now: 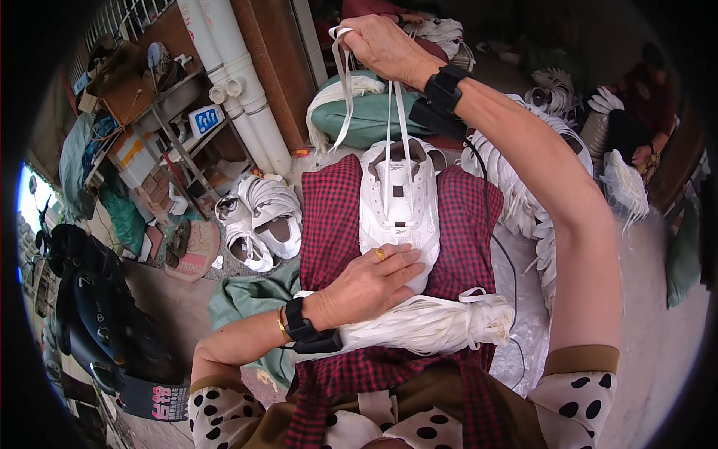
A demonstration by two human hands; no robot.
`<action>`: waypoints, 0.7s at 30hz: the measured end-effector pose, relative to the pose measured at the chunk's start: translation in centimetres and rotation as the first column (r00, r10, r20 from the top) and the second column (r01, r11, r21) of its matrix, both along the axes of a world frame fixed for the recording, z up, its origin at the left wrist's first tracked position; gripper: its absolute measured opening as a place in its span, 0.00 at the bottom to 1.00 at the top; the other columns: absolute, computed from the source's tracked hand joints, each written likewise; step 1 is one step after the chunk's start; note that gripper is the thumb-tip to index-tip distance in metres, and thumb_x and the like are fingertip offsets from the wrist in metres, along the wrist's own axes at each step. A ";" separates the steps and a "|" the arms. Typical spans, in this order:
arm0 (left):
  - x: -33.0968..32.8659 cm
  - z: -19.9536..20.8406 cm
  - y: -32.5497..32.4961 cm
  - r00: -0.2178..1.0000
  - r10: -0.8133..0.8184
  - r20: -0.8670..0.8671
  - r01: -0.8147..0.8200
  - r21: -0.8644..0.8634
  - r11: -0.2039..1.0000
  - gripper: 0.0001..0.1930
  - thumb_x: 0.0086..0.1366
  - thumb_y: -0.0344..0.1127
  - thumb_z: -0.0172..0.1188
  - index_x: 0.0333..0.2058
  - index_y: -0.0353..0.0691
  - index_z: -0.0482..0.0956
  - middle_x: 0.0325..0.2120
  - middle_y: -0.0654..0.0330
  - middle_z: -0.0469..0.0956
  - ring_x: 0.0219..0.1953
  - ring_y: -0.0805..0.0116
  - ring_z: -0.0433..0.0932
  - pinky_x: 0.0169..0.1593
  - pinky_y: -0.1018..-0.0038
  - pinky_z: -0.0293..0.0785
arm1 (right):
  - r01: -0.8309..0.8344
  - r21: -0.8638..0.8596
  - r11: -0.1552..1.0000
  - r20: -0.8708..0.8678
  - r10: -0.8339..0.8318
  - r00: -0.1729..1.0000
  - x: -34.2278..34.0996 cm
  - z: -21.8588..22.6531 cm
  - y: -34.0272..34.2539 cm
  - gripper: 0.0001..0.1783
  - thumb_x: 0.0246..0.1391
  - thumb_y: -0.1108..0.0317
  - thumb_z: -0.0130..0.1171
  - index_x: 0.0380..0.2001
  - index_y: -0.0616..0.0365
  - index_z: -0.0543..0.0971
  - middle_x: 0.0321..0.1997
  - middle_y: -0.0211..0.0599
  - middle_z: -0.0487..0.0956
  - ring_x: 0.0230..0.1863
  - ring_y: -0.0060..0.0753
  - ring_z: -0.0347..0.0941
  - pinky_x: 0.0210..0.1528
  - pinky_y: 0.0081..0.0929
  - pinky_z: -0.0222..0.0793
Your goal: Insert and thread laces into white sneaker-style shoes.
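Observation:
A white sneaker (389, 202) lies on my lap, toe toward me, over red and black checked cloth. My left hand (372, 283) is closed over its toe, fingers wrapped across the top; the thumb is hidden. Out beyond the sneaker's far end, my right hand (383, 46) is raised and closed around a white shoelace (400, 120). Two strands of it run taut from the shoe up to that hand, while a loose end hangs down at the left. Across my lap, just below my left hand, rests a tied bundle of white laces (426, 322).
Several white shoes (262, 221) sit on the floor at left, near a cluttered shelf (161, 135) and white pipes (243, 97). A dark scooter (105, 322) stands far left. Stacked white shoes (516, 187) line the right. Another person (647, 112) sits at far right. Green sacks (359, 116) lie ahead.

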State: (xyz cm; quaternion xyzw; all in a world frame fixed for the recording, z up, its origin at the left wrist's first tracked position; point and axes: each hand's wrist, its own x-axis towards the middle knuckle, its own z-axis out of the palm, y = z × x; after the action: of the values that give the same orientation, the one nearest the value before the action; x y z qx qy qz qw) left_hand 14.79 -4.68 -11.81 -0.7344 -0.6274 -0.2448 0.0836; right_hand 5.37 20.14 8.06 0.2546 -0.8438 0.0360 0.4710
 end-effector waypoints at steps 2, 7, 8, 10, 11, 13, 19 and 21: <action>-0.1 0.0 0.0 1.000 -0.006 0.019 0.006 0.021 1.000 0.24 0.55 0.35 0.70 0.51 0.37 0.79 0.54 0.55 0.76 0.57 0.55 0.74 0.59 0.64 0.73 | 0.004 0.035 0.999 0.071 -0.006 0.997 -0.6 -0.7 -1.8 0.17 0.61 0.64 0.41 0.31 0.65 0.75 0.29 0.51 0.77 0.32 0.53 0.76 0.38 0.42 0.71; -1.8 1.0 -0.7 0.954 -0.013 0.299 -0.013 0.085 0.996 0.17 0.56 0.30 0.69 0.45 0.38 0.82 0.49 0.53 0.80 0.50 0.56 0.80 0.54 0.66 0.77 | -0.125 -0.180 0.976 0.262 0.170 0.950 0.3 -1.3 -2.0 0.16 0.61 0.63 0.41 0.30 0.64 0.74 0.20 0.40 0.70 0.23 0.39 0.68 0.30 0.35 0.65; -2.1 1.3 -0.4 0.886 -0.057 0.460 0.002 0.118 0.993 0.13 0.57 0.28 0.68 0.42 0.36 0.83 0.46 0.53 0.81 0.47 0.57 0.81 0.53 0.67 0.77 | -0.072 -0.219 0.973 0.363 0.150 0.920 1.6 -1.2 -1.4 0.16 0.61 0.62 0.42 0.29 0.62 0.73 0.17 0.34 0.66 0.19 0.31 0.63 0.26 0.31 0.61; -3.2 2.2 0.0 0.829 0.050 0.557 -0.221 0.244 0.944 0.04 0.61 0.24 0.63 0.35 0.32 0.81 0.35 0.56 0.82 0.36 0.70 0.83 0.40 0.75 0.80 | -0.066 -0.368 0.927 0.463 0.245 0.852 4.4 -0.6 -2.7 0.17 0.64 0.58 0.43 0.25 0.57 0.71 0.15 0.22 0.59 0.17 0.18 0.52 0.21 0.24 0.51; -4.1 2.5 0.3 0.792 0.112 0.600 -0.276 0.189 0.942 0.04 0.62 0.24 0.63 0.36 0.32 0.81 0.34 0.57 0.81 0.35 0.73 0.82 0.38 0.76 0.80 | -0.025 -0.487 0.873 0.523 0.315 0.792 5.2 -0.2 -2.7 0.17 0.62 0.60 0.43 0.28 0.59 0.74 0.15 0.24 0.62 0.16 0.20 0.55 0.20 0.24 0.53; -5.6 2.3 1.0 0.721 0.198 0.664 -0.345 0.096 0.934 0.07 0.60 0.25 0.66 0.38 0.32 0.81 0.31 0.59 0.79 0.31 0.77 0.80 0.35 0.78 0.79 | 0.004 -0.733 0.680 0.511 0.547 0.663 6.9 0.6 -3.3 0.15 0.62 0.62 0.44 0.30 0.59 0.76 0.16 0.21 0.61 0.15 0.17 0.53 0.19 0.22 0.48; -6.0 1.5 1.4 0.750 0.158 0.643 -0.243 0.046 0.969 0.11 0.57 0.27 0.69 0.38 0.32 0.81 0.25 0.63 0.76 0.25 0.77 0.75 0.31 0.78 0.75 | -0.162 -0.969 0.185 0.135 0.950 0.281 14.7 1.5 -8.2 0.14 0.72 0.62 0.38 0.34 0.58 0.67 0.16 0.14 0.51 0.14 0.07 0.45 0.15 0.11 0.40; -6.7 2.1 1.3 0.752 0.169 0.637 -0.246 0.034 0.969 0.10 0.56 0.26 0.68 0.37 0.32 0.81 0.25 0.62 0.76 0.24 0.76 0.74 0.31 0.78 0.75 | -0.169 -0.971 0.169 0.139 0.974 0.179 16.1 0.8 -9.8 0.15 0.72 0.61 0.37 0.33 0.58 0.66 0.16 0.14 0.52 0.14 0.07 0.46 0.14 0.11 0.40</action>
State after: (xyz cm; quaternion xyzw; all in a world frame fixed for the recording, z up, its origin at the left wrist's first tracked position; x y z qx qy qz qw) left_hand 8.10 -3.40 -9.68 -0.5296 -0.6814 -0.5014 -0.0618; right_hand 21.47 10.32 8.87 0.3178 -0.6008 0.7334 0.0146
